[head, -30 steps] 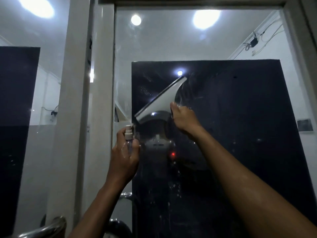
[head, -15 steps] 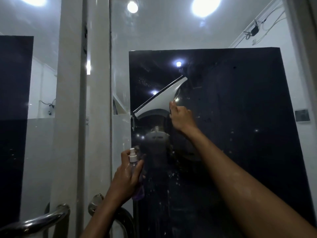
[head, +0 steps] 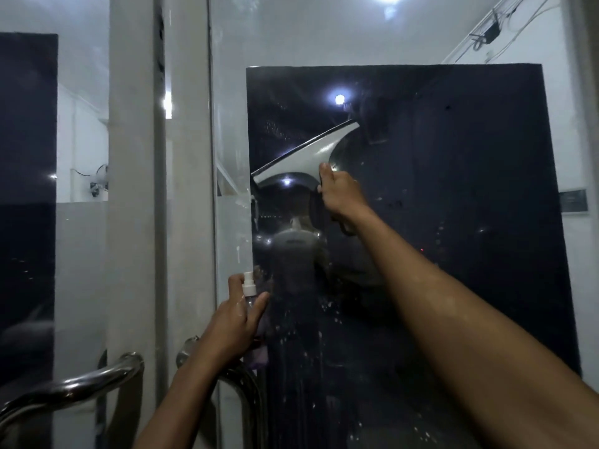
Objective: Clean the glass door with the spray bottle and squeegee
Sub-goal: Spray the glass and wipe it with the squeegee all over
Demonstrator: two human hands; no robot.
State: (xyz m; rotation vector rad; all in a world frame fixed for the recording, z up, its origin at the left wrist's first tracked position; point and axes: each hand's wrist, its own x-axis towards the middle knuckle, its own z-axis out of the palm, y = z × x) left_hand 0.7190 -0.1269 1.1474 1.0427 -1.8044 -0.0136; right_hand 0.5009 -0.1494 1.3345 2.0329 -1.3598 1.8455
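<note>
Squeegee (head: 308,157) — white, blade tilted, left end low, laid against the glass door (head: 453,189); right hand (head: 340,192) grips its handle from below, fingers curled round it, judged so the blade can be dragged down the pane.
Spray bottle (head: 250,294) — small, clear, white nozzle up; left hand (head: 235,322) wraps it, one finger raised beside the nozzle, held low by the door's left edge, likely kept ready and clear of the blade.
Glass — droplets and streaks below the blade; lower pane appears not yet wiped.
Surroundings — grey frame post (head: 133,189); steel pull handles (head: 81,384) at lower left, likely to obstruct a low stroke there.
</note>
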